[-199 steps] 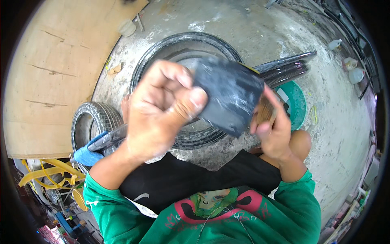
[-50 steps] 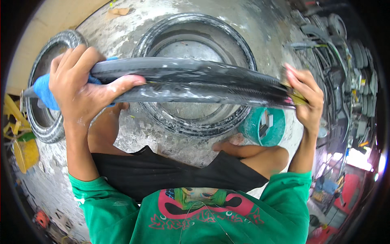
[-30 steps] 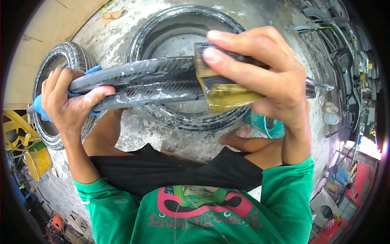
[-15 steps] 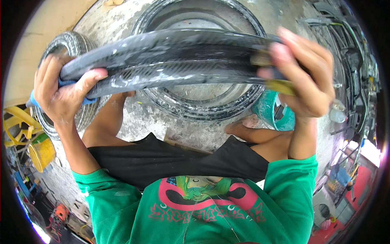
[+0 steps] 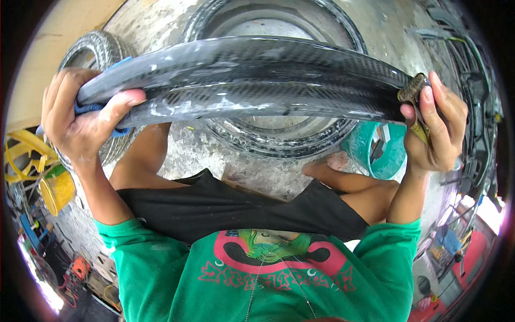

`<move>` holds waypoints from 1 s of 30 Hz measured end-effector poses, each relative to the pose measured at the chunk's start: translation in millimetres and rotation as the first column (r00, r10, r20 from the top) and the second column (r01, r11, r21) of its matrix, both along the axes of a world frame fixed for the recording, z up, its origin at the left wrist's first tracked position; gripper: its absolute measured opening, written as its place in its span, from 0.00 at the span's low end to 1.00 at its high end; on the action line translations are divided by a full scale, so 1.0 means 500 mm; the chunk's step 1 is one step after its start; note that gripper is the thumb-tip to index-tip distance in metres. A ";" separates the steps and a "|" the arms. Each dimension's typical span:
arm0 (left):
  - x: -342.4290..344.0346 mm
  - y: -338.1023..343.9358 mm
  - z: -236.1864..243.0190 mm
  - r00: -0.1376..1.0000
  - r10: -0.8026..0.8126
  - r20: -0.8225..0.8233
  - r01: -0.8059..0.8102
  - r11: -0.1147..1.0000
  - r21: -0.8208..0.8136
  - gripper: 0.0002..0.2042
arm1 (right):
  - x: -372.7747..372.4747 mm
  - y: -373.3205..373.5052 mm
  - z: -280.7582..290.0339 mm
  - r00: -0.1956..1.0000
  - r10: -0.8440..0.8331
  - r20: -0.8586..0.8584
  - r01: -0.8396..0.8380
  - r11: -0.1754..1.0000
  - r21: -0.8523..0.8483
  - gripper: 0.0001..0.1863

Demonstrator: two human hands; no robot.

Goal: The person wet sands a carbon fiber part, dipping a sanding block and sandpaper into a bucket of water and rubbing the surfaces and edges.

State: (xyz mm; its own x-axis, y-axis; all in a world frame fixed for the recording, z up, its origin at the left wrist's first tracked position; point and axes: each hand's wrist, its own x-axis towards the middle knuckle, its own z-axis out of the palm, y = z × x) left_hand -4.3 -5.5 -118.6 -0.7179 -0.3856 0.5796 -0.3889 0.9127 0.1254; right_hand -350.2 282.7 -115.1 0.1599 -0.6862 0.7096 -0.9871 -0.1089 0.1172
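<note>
A long curved black panel [image 5: 252, 80] with a carbon-fibre weave and whitish smears spans the space in front of me. My left hand [image 5: 88, 115] grips its left end, thumb on top, with a blue cloth [image 5: 88, 109] bunched between palm and panel. At the other end, my right hand [image 5: 437, 129] pinches a folded yellow-brown cloth [image 5: 413, 91] against or right beside the panel's tip. Whether the right fingers also hold the panel itself is hard to make out.
Below the panel a large tire [image 5: 236, 142] lies flat on the stained floor. A smaller tire [image 5: 94, 51] is at the left, near a yellow bucket [image 5: 57, 193]. A teal bucket [image 5: 389, 161] stands by my right foot. Assorted black parts [image 5: 475, 102] line the right side.
My right hand has slid rightward along the panel to its end, carrying the cloth. The left hand keeps its hold in nearly the same place.
</note>
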 end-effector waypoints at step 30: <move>0.007 -0.004 -0.013 0.985 -0.132 -0.107 0.116 0.983 -0.142 0.25 | 0.111 -0.080 0.005 0.999 -0.013 0.040 0.015 0.999 -0.042 0.17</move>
State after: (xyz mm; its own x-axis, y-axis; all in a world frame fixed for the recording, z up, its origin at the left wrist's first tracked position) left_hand -1.1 -7.5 -125.0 -0.6802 -0.2109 0.7020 -0.2620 0.9644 0.0359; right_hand -294.6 242.7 -112.6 0.1219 -0.6575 0.7436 -0.9924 -0.0910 0.0823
